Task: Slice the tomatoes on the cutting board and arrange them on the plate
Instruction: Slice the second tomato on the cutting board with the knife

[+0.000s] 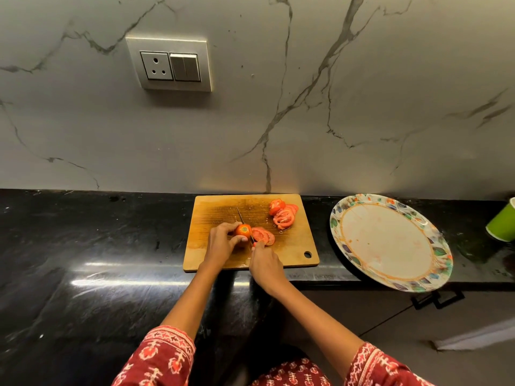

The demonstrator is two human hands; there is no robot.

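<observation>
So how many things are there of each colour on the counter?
Red: 3 - tomato, slices beside it, far slices
Brown: 1 - board
Green: 1 - cup
White with a coloured rim: 1 - plate
Silver blade: 1 - knife, gripped by the right hand; the left hand holds the tomato
Total: 7

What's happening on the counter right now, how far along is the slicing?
A person is mid-cut on the wooden cutting board. The left hand holds the remaining tomato piece steady while the right hand grips the knife, its blade down against the tomato. Fresh slices lie just right of the blade, and an earlier pile of slices sits at the board's far right. The patterned plate beside the board holds no slices yet.
</observation>
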